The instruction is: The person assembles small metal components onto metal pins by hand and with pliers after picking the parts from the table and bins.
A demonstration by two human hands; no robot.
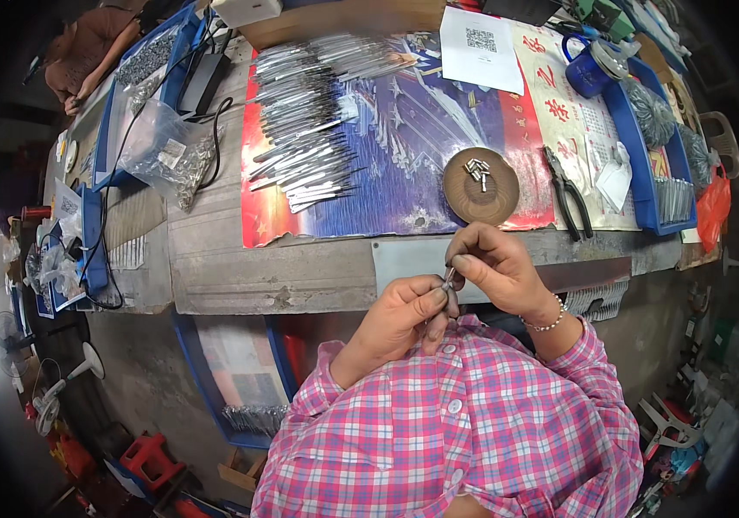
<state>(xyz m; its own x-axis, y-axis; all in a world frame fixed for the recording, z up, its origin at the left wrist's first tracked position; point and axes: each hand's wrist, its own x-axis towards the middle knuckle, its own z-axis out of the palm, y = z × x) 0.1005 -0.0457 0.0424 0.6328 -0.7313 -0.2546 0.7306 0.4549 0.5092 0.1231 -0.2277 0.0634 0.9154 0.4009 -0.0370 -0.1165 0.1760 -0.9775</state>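
My left hand (404, 318) and my right hand (492, 268) meet in front of my chest, just below the table's front edge. Both pinch one small metal piece (449, 278) between their fingertips. The right wrist wears a bead bracelet (547, 321). Straight ahead on the table lies a round brown disc (481, 186) with a few small metal sleeves (476, 169) on it. Further left is a wide pile of thin metal rods (307, 129) on a red and blue printed sheet (404, 129).
Black pliers (570, 194) lie right of the disc. A blue tray (656, 155) of metal parts and a blue mug (589, 67) stand at the right. Plastic bags of parts (171, 151) and black cables lie at the left. Another person (84, 52) sits far left.
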